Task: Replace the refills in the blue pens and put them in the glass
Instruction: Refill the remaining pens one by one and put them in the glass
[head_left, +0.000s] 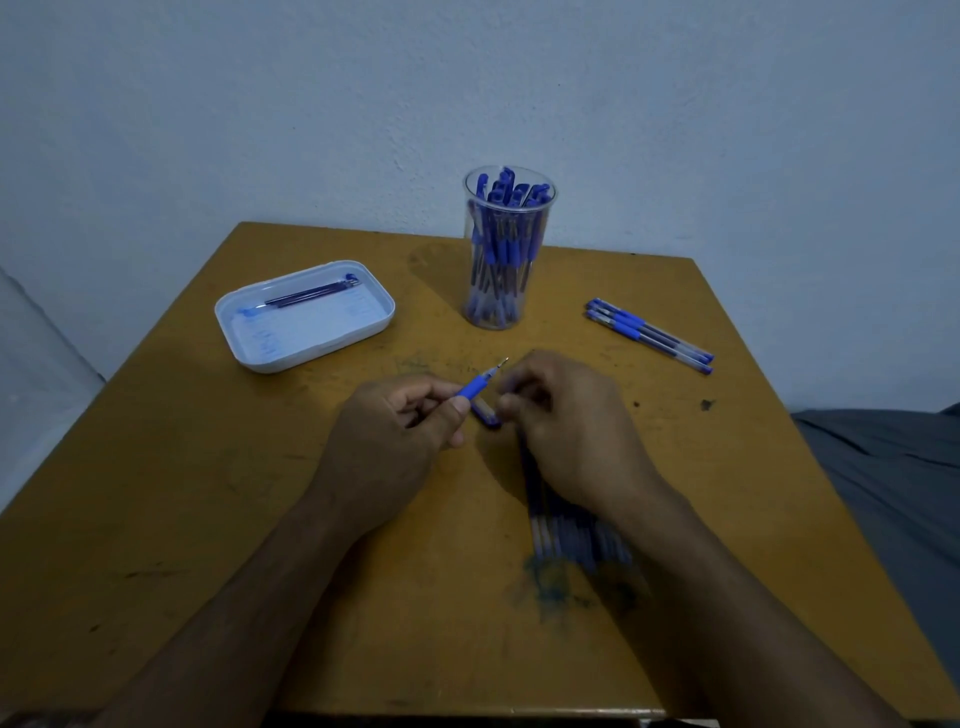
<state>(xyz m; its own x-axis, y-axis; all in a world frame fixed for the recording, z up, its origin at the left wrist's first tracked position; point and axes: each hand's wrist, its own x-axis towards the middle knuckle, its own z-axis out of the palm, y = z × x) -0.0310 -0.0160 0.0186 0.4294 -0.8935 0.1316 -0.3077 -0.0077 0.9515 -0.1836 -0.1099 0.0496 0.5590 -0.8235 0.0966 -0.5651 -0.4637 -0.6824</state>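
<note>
Fixing one blue pen
The pen (475, 387) was pinched by left fingers (457, 402); right fingers (511, 402), curled, hid their hold; capping probably came next.

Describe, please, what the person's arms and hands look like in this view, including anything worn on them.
Both forearms enter from the bottom edge and are bare right up to it: no sleeves show. The left hand and right hand wear no gloves, and no rings, watch, bracelet or other markings can be seen at the wrists or fingers in the dim light.
</note>
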